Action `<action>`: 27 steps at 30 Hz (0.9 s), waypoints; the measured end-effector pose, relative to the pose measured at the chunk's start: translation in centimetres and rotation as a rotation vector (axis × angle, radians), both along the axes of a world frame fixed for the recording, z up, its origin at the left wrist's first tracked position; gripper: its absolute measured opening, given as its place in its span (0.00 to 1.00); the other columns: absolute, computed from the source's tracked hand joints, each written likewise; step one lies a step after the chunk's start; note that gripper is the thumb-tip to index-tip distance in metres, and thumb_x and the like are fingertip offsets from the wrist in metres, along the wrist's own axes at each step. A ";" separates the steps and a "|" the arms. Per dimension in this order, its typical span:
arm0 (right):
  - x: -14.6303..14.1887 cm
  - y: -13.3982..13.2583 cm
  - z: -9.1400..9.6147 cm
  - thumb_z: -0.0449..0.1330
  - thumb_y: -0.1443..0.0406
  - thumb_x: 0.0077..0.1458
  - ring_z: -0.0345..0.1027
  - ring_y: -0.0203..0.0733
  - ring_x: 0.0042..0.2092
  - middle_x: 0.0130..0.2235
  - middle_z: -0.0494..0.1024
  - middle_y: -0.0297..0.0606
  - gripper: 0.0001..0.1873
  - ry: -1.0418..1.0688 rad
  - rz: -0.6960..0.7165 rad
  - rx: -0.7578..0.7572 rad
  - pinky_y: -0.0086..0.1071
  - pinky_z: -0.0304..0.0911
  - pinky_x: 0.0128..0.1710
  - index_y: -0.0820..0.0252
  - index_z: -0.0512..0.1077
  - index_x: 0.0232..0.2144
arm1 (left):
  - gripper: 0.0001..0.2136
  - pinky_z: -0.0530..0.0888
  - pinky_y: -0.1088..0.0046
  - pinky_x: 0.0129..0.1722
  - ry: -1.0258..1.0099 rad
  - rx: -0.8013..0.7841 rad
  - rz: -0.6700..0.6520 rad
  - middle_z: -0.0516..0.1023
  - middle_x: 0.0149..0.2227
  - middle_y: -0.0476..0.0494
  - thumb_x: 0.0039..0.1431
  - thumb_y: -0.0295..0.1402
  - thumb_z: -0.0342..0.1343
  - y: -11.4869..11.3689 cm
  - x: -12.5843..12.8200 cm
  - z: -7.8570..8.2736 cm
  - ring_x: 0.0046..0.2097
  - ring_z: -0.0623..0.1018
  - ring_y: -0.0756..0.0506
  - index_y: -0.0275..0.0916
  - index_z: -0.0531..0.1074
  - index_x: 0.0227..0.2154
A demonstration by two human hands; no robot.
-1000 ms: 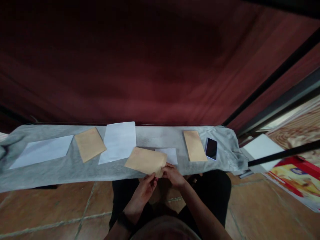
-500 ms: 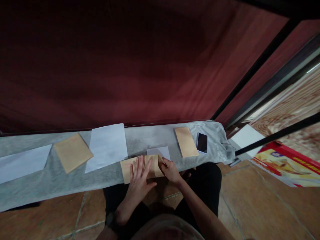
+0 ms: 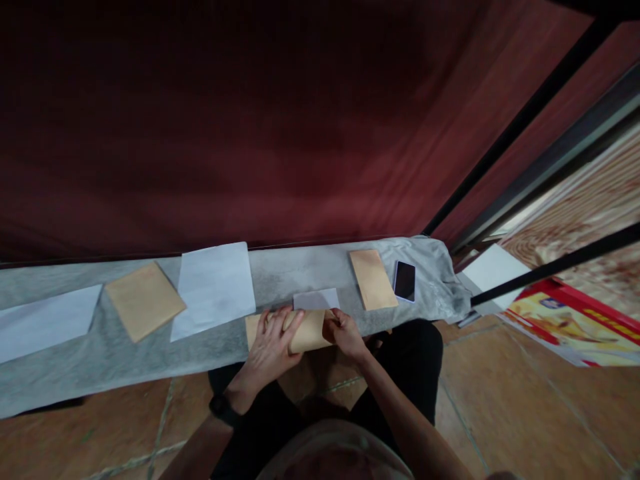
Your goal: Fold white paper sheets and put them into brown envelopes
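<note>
Being held between both hands, a brown envelope is kept curved at the near edge of the grey cloth, around the middle of the scene. Its right end is pinched between the thumb and fingers of the right hand. Its left part is covered by the left hand, the thumb set apart from the fingers; whether it is gripped or only pressed there cannot be told. A dark band is worn on the left wrist. Just beyond the envelope, a small white paper is partly hidden. To the left, a large white sheet, a tan envelope and a long white paper are laid out. To the right, a narrow brown envelope is placed just beside a phone.
</note>
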State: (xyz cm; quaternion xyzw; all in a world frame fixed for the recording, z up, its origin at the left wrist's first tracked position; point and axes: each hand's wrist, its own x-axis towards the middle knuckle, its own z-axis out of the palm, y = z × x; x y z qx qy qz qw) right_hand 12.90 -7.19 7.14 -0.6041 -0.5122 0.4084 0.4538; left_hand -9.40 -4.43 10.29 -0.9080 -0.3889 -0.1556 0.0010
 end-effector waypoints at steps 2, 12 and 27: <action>0.1 -0.3 0.6 0.55 0.63 0.59 0.73 0.41 0.37 0.37 0.79 0.36 0.12 -0.084 -0.073 0.037 0.33 0.69 0.39 0.56 0.72 0.45 | 0.39 0.54 0.45 0.68 0.006 -0.011 0.023 0.67 0.62 0.29 0.51 0.35 0.60 0.1 -0.1 -0.2 0.64 0.66 0.32 0.39 0.56 0.67; -0.5 -2.8 2.1 0.57 0.56 0.64 0.74 0.46 0.46 0.40 0.82 0.38 0.12 -0.271 0.170 0.188 0.42 0.62 0.55 0.54 0.77 0.39 | 0.41 0.55 0.44 0.66 0.019 -0.052 0.053 0.65 0.63 0.27 0.48 0.34 0.64 -0.6 0.8 -1.2 0.65 0.65 0.30 0.38 0.58 0.66; 1.6 6.1 0.0 0.55 0.70 0.61 0.70 0.43 0.53 0.54 0.76 0.41 0.19 -0.559 0.194 0.038 0.37 0.65 0.56 0.54 0.72 0.53 | 0.46 0.53 0.42 0.66 0.076 -0.113 0.302 0.65 0.63 0.29 0.50 0.39 0.63 -1.4 -6.1 -2.7 0.62 0.68 0.30 0.40 0.49 0.70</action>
